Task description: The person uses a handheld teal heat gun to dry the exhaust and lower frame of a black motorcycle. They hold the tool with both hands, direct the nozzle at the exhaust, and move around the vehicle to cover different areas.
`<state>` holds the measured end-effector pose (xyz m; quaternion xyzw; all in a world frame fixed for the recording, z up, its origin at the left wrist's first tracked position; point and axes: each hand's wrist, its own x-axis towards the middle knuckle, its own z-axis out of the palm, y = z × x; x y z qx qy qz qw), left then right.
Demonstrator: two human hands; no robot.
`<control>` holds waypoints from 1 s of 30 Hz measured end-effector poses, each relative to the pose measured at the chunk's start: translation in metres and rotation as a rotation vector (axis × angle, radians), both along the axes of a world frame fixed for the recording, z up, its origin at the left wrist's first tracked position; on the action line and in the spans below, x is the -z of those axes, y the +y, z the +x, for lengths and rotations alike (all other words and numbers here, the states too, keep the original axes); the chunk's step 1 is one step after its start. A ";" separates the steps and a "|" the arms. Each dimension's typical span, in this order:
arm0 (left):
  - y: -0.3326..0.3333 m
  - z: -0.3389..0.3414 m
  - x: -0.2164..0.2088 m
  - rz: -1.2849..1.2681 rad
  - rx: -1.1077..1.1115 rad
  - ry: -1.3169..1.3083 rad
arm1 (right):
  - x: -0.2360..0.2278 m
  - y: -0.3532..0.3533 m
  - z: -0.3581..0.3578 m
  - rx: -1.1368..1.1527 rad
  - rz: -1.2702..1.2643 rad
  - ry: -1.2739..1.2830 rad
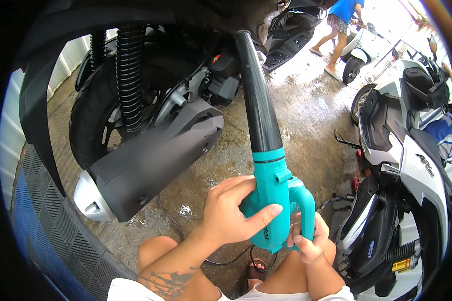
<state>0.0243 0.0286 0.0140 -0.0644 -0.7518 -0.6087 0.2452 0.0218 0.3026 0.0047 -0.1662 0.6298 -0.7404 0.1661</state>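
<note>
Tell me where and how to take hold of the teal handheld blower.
The loop handle of the blower looks best, taken from the right: it bows out from that side of the housing, leaving room for fingers, and the right hand wraps its lower end. The left hand holds the housing from the left.

From the wearer's head, one fisheye camera looks down and forward, close above the left hand and right hand on the blower. Its wide view takes in the legs nearer than the grip and, well beyond it, a standing person.
</note>
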 end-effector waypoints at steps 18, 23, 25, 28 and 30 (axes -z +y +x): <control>0.028 -0.013 0.025 0.341 -0.040 -0.321 | -0.009 0.000 -0.028 0.024 0.068 -0.136; 0.024 -0.013 0.030 0.373 -0.065 -0.380 | -0.006 -0.008 -0.033 0.006 0.045 -0.154; 0.020 -0.012 0.027 0.362 -0.070 -0.355 | -0.007 -0.011 -0.032 0.013 0.049 -0.158; 0.015 -0.008 0.020 0.336 -0.092 -0.325 | -0.010 -0.016 -0.027 0.010 0.032 -0.167; 0.010 -0.004 0.015 0.326 -0.098 -0.314 | -0.013 -0.020 -0.023 0.008 0.033 -0.156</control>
